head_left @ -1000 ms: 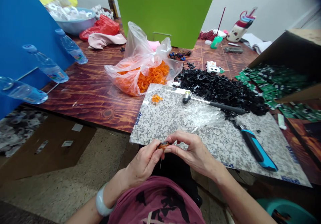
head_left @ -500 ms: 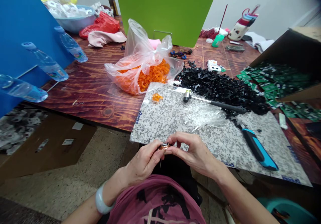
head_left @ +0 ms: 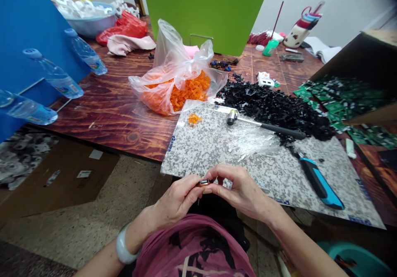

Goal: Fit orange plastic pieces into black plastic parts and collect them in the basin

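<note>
A small orange and black part [head_left: 204,183] is pinched between my two hands just off the near edge of the speckled board [head_left: 198,153]. My left hand [head_left: 181,196] grips its left end with thumb and fingers. On the right end, the thumb and index finger of my right hand [head_left: 237,188] are closed. Fingertips cover much of the part. On the board lie an orange piece [head_left: 194,119], a hammer [head_left: 266,128], a bundle of thin clear strands [head_left: 252,140] and a blue-and-black handled tool [head_left: 321,184].
A clear bag of orange pieces [head_left: 189,89] stands behind the board, beside a black parts heap [head_left: 276,107]. Green boards [head_left: 338,103] spill from a box at right. Bottles [head_left: 56,76] lean at left. A teal basin [head_left: 359,256] sits low at right.
Both hands keep their hold on the small part, which has tilted slightly between the fingers. The camera view has shifted a little.
</note>
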Available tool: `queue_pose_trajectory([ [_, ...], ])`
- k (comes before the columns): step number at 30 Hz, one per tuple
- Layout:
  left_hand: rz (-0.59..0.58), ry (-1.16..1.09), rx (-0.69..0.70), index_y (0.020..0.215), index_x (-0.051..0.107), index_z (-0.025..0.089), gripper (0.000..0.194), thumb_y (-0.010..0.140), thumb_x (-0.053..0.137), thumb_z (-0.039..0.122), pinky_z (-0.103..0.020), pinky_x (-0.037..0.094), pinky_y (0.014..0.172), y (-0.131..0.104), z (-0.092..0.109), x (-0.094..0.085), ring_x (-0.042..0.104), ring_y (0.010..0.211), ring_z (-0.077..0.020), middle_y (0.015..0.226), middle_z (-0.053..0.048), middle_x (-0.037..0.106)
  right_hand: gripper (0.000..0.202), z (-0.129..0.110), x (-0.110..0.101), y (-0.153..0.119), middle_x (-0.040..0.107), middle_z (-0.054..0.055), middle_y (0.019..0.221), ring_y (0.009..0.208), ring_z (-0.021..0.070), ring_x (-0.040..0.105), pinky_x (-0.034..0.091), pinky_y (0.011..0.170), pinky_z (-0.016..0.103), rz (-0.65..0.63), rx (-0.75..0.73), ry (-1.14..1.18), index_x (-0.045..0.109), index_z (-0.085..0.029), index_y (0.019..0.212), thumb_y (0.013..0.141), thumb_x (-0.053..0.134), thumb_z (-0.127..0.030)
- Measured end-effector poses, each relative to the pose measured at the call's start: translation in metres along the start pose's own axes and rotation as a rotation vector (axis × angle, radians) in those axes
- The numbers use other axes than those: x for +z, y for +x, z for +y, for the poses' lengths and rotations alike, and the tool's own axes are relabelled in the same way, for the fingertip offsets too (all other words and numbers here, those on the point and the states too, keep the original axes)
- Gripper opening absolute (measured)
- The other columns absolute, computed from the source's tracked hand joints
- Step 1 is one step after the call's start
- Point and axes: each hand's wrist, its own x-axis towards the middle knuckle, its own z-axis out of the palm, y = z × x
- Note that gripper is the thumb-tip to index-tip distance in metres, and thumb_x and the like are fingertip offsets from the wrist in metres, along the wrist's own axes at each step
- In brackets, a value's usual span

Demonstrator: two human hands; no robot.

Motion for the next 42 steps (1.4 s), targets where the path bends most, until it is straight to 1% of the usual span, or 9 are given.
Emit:
queue_pose_trajectory([
  [4,-0.013,0.010,0.011,0.091,0.055,0.017,0.023,0.096,0.034,0.023,-0.024,0.041,0.066,-0.002,-0.003,0.000,0.050,0.069,-0.0151,0.077,-0.003,0.055,0.005,0.001,0.003,-0.002,0.064,0.001,0.078,0.071,0.0120,0.057,0.043,0.064,0.022,0.007,-0.046,-0.034,0.060,-0.018,0.086,0.087,0.059,-0.023],
  [11,-0.002,0.010,0.108,0.079,0.052,0.017,0.027,0.096,0.032,0.025,-0.023,0.039,0.060,-0.004,-0.004,-0.002,0.046,0.064,-0.0134,0.071,-0.001,0.049,0.006,-0.004,0.004,-0.003,0.062,0.003,0.080,0.074,0.0136,0.056,0.042,0.067,0.023,-0.012,-0.152,-0.101,0.057,-0.018,0.087,0.090,0.053,-0.020],
  [13,-0.010,0.004,0.117,0.080,0.052,0.017,0.027,0.096,0.031,0.025,-0.023,0.038,0.061,-0.004,-0.004,-0.002,0.046,0.064,-0.0134,0.070,-0.001,0.049,0.006,-0.004,0.004,-0.004,0.062,0.003,0.080,0.075,0.0136,0.055,0.042,0.067,0.024,-0.014,-0.161,-0.099,0.057,-0.018,0.088,0.091,0.052,-0.020],
  [18,0.007,-0.042,0.031,0.080,0.050,0.017,0.027,0.097,0.030,0.023,-0.022,0.039,0.063,-0.005,-0.006,0.000,0.048,0.065,-0.0124,0.071,0.000,0.049,0.008,0.000,0.009,-0.004,0.063,0.003,0.082,0.075,0.0133,0.056,0.044,0.068,0.024,0.035,-0.117,-0.043,0.059,-0.018,0.093,0.090,0.054,-0.023],
  [21,0.028,-0.089,0.010,0.081,0.049,0.017,0.025,0.097,0.030,0.023,-0.022,0.039,0.063,-0.005,-0.007,0.002,0.047,0.065,-0.0117,0.072,0.001,0.049,0.013,0.004,0.013,-0.005,0.064,0.003,0.084,0.074,0.0129,0.056,0.045,0.068,0.024,0.079,-0.076,-0.005,0.060,-0.018,0.098,0.088,0.058,-0.027],
  [27,0.026,-0.106,0.008,0.082,0.049,0.017,0.024,0.097,0.032,0.024,-0.022,0.039,0.065,-0.006,-0.009,0.003,0.047,0.066,-0.0118,0.073,0.001,0.048,0.012,0.011,0.020,-0.007,0.065,0.002,0.080,0.070,0.0124,0.058,0.046,0.065,0.023,0.138,-0.010,0.110,0.063,-0.019,0.092,0.087,0.060,-0.029],
  [31,0.000,-0.088,-0.001,0.083,0.050,0.017,0.023,0.097,0.033,0.024,-0.023,0.039,0.066,-0.006,-0.008,0.002,0.047,0.068,-0.0126,0.075,0.000,0.050,0.009,0.010,0.019,-0.006,0.064,0.002,0.078,0.071,0.0125,0.058,0.045,0.065,0.023,0.106,0.011,0.129,0.063,-0.019,0.088,0.087,0.059,-0.027],
  [36,-0.022,-0.082,-0.013,0.080,0.050,0.016,0.025,0.096,0.033,0.023,-0.023,0.039,0.063,-0.005,-0.007,0.001,0.047,0.065,-0.0125,0.072,0.000,0.050,0.008,0.009,0.018,-0.006,0.061,0.001,0.076,0.068,0.0118,0.056,0.043,0.063,0.022,0.063,-0.007,0.078,0.060,-0.018,0.087,0.089,0.057,-0.025],
  [42,-0.018,-0.061,0.058,0.074,0.051,0.016,0.026,0.094,0.034,0.018,-0.022,0.038,0.063,-0.006,-0.005,0.001,0.048,0.063,-0.0119,0.069,0.000,0.050,0.005,0.007,0.017,-0.009,0.059,0.001,0.076,0.068,0.0115,0.055,0.042,0.063,0.021,0.033,-0.078,-0.007,0.056,-0.019,0.088,0.091,0.052,-0.021],
])
